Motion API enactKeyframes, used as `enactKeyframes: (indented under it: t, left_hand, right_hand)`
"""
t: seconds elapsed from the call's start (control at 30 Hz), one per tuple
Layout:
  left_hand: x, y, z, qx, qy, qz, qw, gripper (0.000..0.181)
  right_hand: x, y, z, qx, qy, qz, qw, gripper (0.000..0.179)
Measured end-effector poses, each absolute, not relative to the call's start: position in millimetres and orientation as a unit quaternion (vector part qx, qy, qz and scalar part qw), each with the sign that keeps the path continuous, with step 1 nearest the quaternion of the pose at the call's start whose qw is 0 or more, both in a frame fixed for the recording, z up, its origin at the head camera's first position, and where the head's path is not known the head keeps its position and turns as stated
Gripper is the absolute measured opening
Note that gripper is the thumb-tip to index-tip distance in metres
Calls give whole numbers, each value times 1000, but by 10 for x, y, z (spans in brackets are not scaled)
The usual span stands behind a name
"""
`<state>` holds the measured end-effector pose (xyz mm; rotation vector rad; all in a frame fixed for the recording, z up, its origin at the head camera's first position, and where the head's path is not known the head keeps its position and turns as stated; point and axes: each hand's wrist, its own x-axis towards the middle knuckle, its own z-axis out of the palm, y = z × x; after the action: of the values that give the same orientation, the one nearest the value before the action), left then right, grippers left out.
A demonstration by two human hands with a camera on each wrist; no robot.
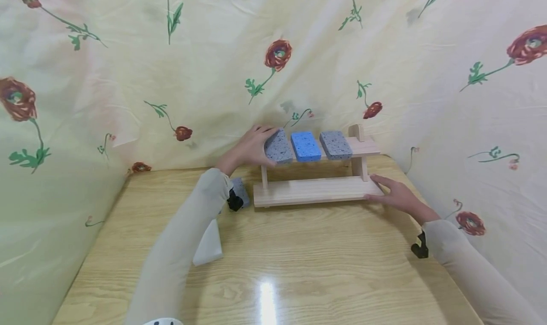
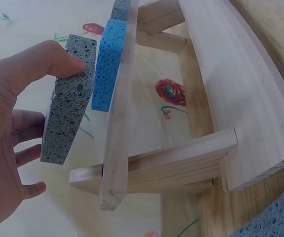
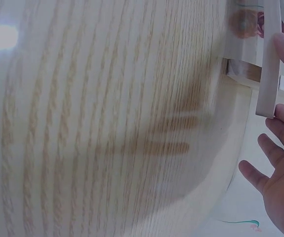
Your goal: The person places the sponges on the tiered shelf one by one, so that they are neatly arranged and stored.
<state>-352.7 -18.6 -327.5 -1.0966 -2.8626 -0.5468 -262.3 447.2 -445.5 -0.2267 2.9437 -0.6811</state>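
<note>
A left hand (image 1: 256, 145) pinches a speckled gray sponge (image 1: 279, 147) between thumb and fingers at the left end of a pale wooden rack's (image 2: 176, 160) upper shelf (image 1: 366, 146), beside a blue sponge (image 1: 306, 146); contact with the shelf is unclear. The porous block looks light, springy and grippy, best held by opposite edges. A right hand (image 1: 398, 195) grips the smooth, stiff lower board's (image 1: 314, 192) right end.

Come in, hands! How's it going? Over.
Left grip holds gray sponge at upper left of wooden rack. Right grip on rack's lower right end. Blue sponge alongside, nothing visibly blocking.
</note>
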Motion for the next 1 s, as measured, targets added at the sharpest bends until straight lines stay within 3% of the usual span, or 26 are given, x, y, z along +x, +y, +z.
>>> enactKeyframes:
  t: [1.0]
  left_hand:
    - [-3691,-72,-3453,-350,-921,-171,21,110]
  right_hand:
    - [-2620,4512,-4515,-74,969,-232,44,92]
